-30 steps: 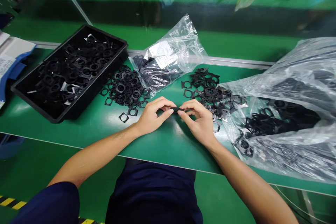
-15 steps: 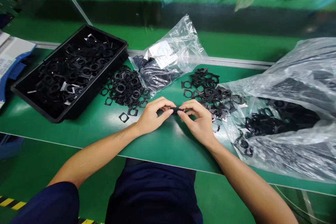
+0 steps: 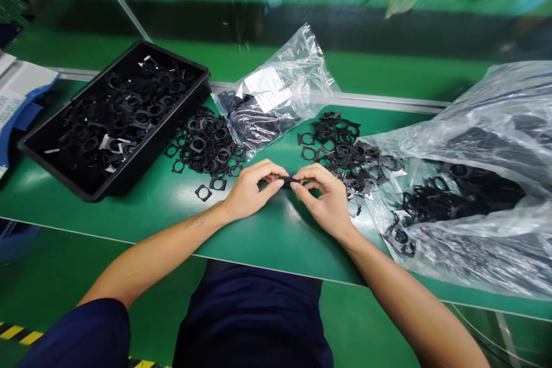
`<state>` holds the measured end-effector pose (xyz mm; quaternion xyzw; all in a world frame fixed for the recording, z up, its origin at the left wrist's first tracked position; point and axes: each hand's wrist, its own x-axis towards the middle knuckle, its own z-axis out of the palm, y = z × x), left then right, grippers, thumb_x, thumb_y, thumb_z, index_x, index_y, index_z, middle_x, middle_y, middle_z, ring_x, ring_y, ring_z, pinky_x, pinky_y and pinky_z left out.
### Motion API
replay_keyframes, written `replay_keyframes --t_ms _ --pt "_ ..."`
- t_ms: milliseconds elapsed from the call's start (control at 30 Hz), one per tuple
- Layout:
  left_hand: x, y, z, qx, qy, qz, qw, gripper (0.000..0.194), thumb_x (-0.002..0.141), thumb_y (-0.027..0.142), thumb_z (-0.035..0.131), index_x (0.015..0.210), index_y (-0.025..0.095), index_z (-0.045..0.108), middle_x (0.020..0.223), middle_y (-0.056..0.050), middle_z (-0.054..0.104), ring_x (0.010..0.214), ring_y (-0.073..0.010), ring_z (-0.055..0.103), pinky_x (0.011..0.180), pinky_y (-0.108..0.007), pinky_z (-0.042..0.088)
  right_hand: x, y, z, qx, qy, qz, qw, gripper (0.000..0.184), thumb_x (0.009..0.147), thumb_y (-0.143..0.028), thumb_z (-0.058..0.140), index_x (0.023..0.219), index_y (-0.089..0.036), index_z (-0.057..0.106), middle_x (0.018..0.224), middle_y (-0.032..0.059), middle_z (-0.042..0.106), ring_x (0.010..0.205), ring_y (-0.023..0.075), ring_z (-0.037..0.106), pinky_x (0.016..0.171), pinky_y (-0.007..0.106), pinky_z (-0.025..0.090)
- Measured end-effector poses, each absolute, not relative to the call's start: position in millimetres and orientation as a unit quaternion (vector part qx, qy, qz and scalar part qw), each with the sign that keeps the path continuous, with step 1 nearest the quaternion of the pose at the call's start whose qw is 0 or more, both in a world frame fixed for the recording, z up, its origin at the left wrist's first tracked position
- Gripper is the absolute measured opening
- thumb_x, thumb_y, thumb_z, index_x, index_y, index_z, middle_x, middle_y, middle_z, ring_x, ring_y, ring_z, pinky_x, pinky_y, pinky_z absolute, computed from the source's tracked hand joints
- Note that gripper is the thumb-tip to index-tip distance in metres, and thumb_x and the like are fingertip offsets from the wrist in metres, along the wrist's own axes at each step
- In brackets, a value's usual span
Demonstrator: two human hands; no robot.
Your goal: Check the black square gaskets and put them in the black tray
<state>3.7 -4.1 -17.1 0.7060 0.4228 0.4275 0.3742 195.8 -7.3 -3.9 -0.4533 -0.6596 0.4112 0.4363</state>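
Green-topped table (image 3: 276,236) inspected from the operator's position; metal rail (image 3: 379,100) runs along its far edge at 12 o'clock. Black plastic tray (image 3: 159,141) at 10 o'clock, loaded with black square frames. Loose pile of frames (image 3: 204,146) just beside the tray at 11 o'clock; 1 separate frame (image 3: 203,192) lies near its lower edge. Clear plastic bag with white label (image 3: 263,121) at 12 o'clock. Second loose pile (image 3: 340,149) at 1 o'clock, beside a large clear bag of frames (image 3: 466,224) at 3 o'clock.

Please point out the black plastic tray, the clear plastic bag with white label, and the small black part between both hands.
Black rectangular plastic tray (image 3: 152,145): head view, front wall.
Clear plastic bag (image 3: 263,88): head view, white label.
Small thin black part (image 3: 285,181): head view, exposed middle.
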Motion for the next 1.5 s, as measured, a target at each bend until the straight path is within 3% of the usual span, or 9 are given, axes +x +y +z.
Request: replay_keyframes --t_ms 167,500,867,1500 --pt "3.3 -4.1 -16.5 0.708 0.424 0.423 0.375 0.012 0.094 0.026 0.061 0.097 0.018 0.069 0.088 -0.004 0.067 0.078 -0.0137 0.062 0.072 -0.025 0.053 196.2 -7.0 -5.6 -0.452 -0.664 0.409 0.433 0.01 0.09 -0.032 0.068 0.085 -0.023 0.066 0.089 0.0036 0.065 0.075 0.0151 0.063 0.061 0.027 0.056" --pt "3.8 -3.5 -16.7 0.713 0.425 0.415 0.372 0.011 0.094 0.025 0.061 0.095 0.017 0.069 0.087 -0.004 0.066 0.078 -0.0136 0.061 0.072 -0.025 0.052 196.0 -6.6 -3.7 -0.444 -0.67 0.408 0.432 0.004 0.088 -0.021 0.068 0.085 -0.022 0.066 0.088 0.0023 0.065 0.074 0.0136 0.063 0.061 0.025 0.054" --pt "5.1 -4.1 -15.1 0.712 0.425 0.418 0.37 0.012 0.094 0.026 0.06 0.093 0.018 0.069 0.086 -0.004 0.067 0.077 -0.0143 0.061 0.071 -0.026 0.052 195.5 -6.5 -2.2 -0.446 -0.674 0.407 0.426 0.01 0.09 -0.031 0.067 0.084 -0.023 0.065 0.087 0.0031 0.064 0.072 0.0141 0.062 0.061 0.026 0.055" --pt "4.8 -3.8 -15.5 0.715 0.429 0.414 0.366 0.013 0.094 0.027 0.06 0.093 0.018 0.069 0.086 -0.004 0.067 0.077 -0.0146 0.061 0.071 -0.027 0.053 195.8 -6.9 -2.5 -0.446 -0.674 0.405 0.427 0.009 0.09 -0.029 0.068 0.083 -0.022 0.066 0.087 0.0027 0.065 0.07 0.0138 0.062 0.061 0.027 0.055"
